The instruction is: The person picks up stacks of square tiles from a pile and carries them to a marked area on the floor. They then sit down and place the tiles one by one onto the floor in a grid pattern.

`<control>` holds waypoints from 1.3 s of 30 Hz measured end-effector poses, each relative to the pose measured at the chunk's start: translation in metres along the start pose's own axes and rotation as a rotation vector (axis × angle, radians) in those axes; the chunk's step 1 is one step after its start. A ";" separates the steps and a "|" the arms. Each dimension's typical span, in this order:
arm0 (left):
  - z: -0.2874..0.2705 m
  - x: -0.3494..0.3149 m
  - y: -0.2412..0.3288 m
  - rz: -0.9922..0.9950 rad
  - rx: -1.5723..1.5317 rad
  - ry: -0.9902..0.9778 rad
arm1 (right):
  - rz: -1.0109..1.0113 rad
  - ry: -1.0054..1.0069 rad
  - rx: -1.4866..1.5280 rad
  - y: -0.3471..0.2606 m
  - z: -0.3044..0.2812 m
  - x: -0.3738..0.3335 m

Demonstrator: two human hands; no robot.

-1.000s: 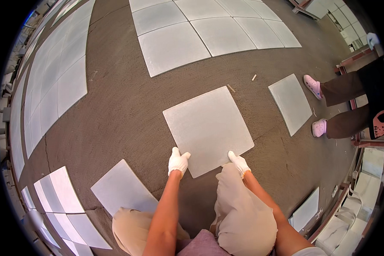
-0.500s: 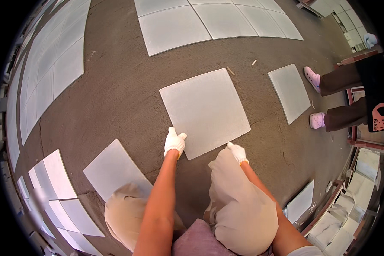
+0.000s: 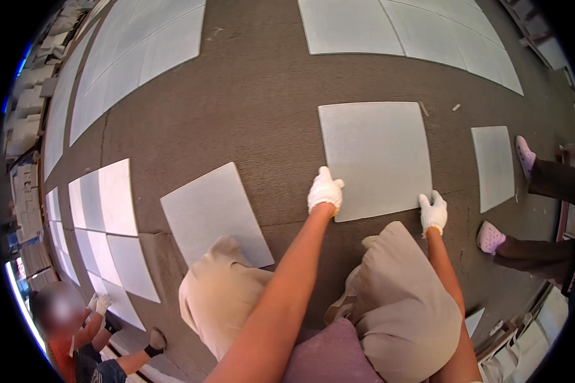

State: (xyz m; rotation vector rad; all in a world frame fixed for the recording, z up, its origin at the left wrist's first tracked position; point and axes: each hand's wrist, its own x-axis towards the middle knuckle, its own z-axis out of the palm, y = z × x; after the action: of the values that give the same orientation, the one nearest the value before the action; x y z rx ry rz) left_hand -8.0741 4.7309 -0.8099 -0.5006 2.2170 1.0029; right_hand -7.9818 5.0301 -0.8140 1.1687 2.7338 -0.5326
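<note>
A large square light-grey tile (image 3: 377, 147) lies in front of me on the dark floor. My left hand (image 3: 326, 191), in a white knit glove, is closed on its left edge near the lower corner, the thumb over the top face. At the lower right corner, my gloved right hand (image 3: 433, 212) grips with the thumb on the tile side and the fingers along the outer edge. The undersides of both grips are hidden. By my left knee rests another grey tile (image 3: 214, 210), partly covered by my trouser leg.
To the right lies a further tile (image 3: 494, 167), beside a person's pink clogs (image 3: 492, 237). Tile rows (image 3: 421, 32) spread across the far floor and far left (image 3: 140, 57). White and grey tiles (image 3: 118, 204) lie left, where a gloved co-worker (image 3: 99, 329) crouches. Small scraps (image 3: 456, 107) lie beyond my tile.
My view has turned, so the scene sits differently. My right hand has moved from the tile's lower edge to its right corner. A co-worker now shows at lower left.
</note>
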 end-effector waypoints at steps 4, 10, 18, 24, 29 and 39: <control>0.001 0.002 -0.004 0.024 0.030 -0.014 | 0.025 -0.024 0.074 -0.006 -0.004 -0.001; 0.002 0.002 0.005 -0.035 0.121 -0.087 | 0.074 -0.025 0.134 0.000 -0.011 -0.010; 0.000 -0.001 0.004 -0.019 0.190 -0.032 | 0.074 -0.043 0.142 -0.002 -0.011 -0.016; 0.002 0.003 0.003 0.029 0.223 -0.021 | 0.091 -0.045 0.154 0.002 -0.011 -0.013; 0.007 0.006 0.000 0.086 0.289 -0.018 | 0.087 -0.004 0.148 0.004 -0.011 -0.015; -0.022 -0.045 0.078 0.279 0.648 0.072 | 0.130 -0.072 0.069 -0.008 -0.022 -0.021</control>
State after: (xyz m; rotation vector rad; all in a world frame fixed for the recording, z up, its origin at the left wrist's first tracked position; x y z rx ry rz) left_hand -8.0949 4.7669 -0.7273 0.0687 2.5473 0.3428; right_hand -7.9725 5.0190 -0.7857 1.3061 2.5770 -0.6427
